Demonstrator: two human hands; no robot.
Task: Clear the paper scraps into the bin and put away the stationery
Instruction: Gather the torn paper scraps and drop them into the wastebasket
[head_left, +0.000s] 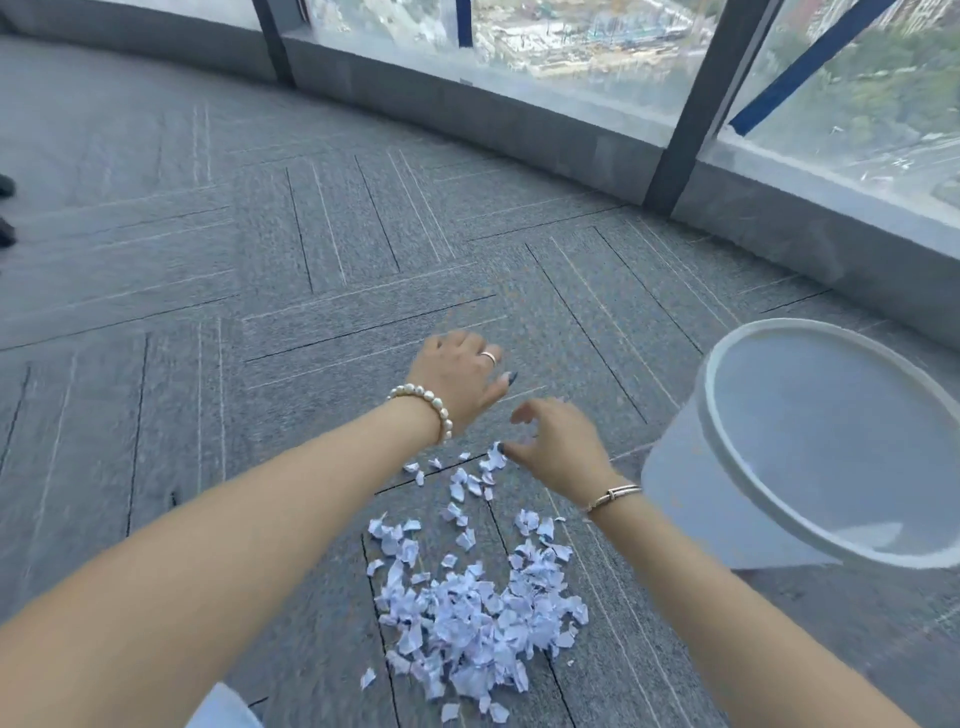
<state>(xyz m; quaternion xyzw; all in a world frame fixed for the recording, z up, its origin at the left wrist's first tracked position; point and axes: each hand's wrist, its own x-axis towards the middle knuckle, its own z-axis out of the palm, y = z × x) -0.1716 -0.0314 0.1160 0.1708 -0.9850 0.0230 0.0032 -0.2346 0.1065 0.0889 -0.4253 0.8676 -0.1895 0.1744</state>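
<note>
While the paper scraps (467, 618) lie heaped on the carpet (260, 312) just left of the empty white bin (810, 447), the left hand (457, 379) and right hand (558, 441), both spread loose beyond the heap, should cup together and rake inward before lifting.

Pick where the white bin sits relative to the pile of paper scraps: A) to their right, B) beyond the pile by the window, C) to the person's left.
A: the white bin stands on the carpet right of the paper scraps, beside the right hand.
</note>
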